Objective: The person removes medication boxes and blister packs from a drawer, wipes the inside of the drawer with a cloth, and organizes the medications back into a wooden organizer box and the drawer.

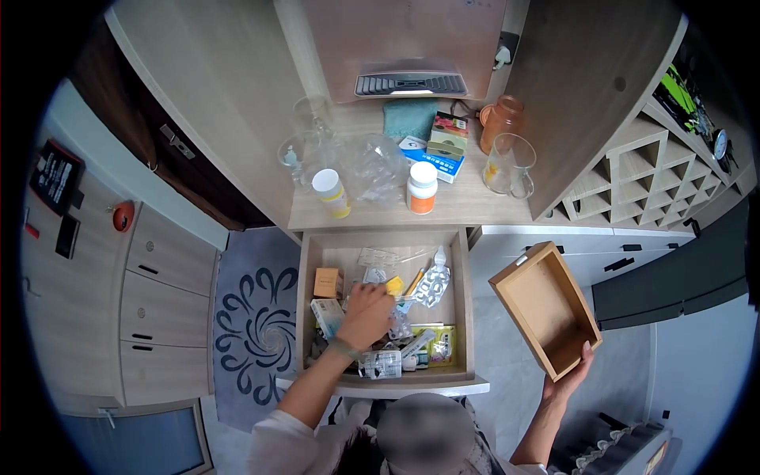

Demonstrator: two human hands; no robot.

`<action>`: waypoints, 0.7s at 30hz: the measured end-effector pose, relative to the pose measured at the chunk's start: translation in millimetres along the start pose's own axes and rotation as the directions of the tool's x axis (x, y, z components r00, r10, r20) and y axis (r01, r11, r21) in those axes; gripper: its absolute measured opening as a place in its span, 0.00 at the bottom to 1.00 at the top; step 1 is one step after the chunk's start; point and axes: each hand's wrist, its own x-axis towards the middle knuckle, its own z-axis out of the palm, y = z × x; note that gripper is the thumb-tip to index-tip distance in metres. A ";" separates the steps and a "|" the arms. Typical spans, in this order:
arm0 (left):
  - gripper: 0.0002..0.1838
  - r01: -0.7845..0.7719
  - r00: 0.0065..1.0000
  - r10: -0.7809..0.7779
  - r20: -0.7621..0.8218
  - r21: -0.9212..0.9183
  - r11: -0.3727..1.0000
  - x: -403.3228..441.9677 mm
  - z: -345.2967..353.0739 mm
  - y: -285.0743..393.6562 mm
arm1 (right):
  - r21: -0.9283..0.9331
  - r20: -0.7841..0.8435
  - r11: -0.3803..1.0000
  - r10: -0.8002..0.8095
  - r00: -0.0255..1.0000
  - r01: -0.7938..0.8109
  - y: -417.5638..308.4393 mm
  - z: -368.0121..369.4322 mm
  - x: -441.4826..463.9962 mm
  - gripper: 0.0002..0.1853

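My left hand (368, 314) reaches into an open drawer (467, 317), its fingers closed by a small yellow item (394, 286); whether it grips this is hard to tell. Around it lie a small orange-brown box (328, 283), a silver blister pack (433, 281), a white and teal box (326, 317), a yellow-green packet (442, 346) and a white packet (381, 364). Out to the right of the drawer, my right hand (571, 372) holds a tilted brown rectangular box (546, 305) by its lower corner. The inside of that box shows no contents.
Above the drawer, a shelf (467, 207) carries two white-capped bottles (423, 188), a clear plastic bag (372, 166), a glass mug (508, 166), an orange jug (503, 123) and small boxes (448, 136). The drawer's front edge (396, 387) is close to my body.
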 end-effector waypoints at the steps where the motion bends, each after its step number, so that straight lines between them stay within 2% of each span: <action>1: 0.15 0.003 1.000 -0.003 0.002 0.000 1.000 15.4 0.6 3.5 | 0.016 0.002 1.000 0.008 1.000 -0.008 0.7 -2.0 2.4 0.30; 3: 0.15 0.074 0.992 -0.063 0.111 -0.104 0.992 58.6 12.4 14.5 | 0.034 0.002 0.999 0.015 1.000 -0.015 1.0 -4.1 5.9 0.29; 5: 0.18 0.206 0.978 -0.208 0.000 -0.132 0.970 106.2 46.0 19.6 | 0.036 0.002 0.999 0.030 1.000 -0.030 1.0 -3.9 7.5 0.29; 6: 0.18 0.205 0.978 -0.206 0.001 -0.130 0.970 121.5 60.0 25.0 | 0.037 0.000 0.999 0.030 1.000 -0.030 1.0 -4.5 8.5 0.29; 8: 0.18 0.371 0.916 -0.385 -0.111 -0.128 0.920 144.8 81.2 30.5 | 0.027 -0.013 0.999 0.042 0.999 -0.041 1.9 -6.6 10.7 0.29; 9: 0.15 0.349 0.905 -0.392 -0.167 -0.238 0.906 147.8 87.3 30.3 | 0.030 -0.016 0.999 0.042 0.999 -0.042 1.7 -7.4 10.7 0.29; 10: 0.15 0.348 0.906 -0.390 -0.166 -0.236 0.907 149.4 93.2 27.8 | 0.037 -0.020 0.998 0.044 0.999 -0.043 1.0 -8.4 10.5 0.29; 12: 0.10 0.133 0.922 -0.301 -0.243 -0.532 0.837 147.3 95.5 19.4 | 0.047 -0.029 0.998 0.046 0.999 -0.045 0.8 -13.4 14.1 0.29; 13: 0.06 -0.018 0.857 -0.148 -0.493 -0.317 0.948 143.4 93.6 17.2 | 0.054 -0.037 0.997 0.050 0.998 -0.048 2.4 -17.0 15.6 0.29; 14: 0.06 -0.016 0.862 -0.147 -0.485 -0.315 0.949 139.9 91.2 12.7 | 0.057 -0.045 0.997 0.058 0.997 -0.056 3.5 -20.8 16.7 0.29; 16: 0.07 0.166 0.925 -0.357 -0.129 -0.708 0.687 122.2 60.4 13.8 | 0.040 -0.039 0.996 0.076 0.996 -0.075 3.3 -24.2 20.5 0.30; 17: 0.06 0.108 0.921 -0.330 -0.206 -0.680 0.725 112.3 52.7 5.6 | 0.038 -0.042 0.997 0.075 0.996 -0.074 3.1 -24.0 23.3 0.30; 19: 0.07 0.108 0.898 -0.367 -0.241 -0.689 0.717 89.1 36.8 -7.9 | 0.028 -0.033 0.997 0.071 0.997 -0.070 2.5 -25.4 28.8 0.29; 21: 0.08 0.199 0.933 -0.340 -0.117 -0.618 0.761 58.3 -6.4 -9.7 | 0.027 -0.042 0.995 0.095 0.995 -0.094 3.0 -28.1 37.1 0.29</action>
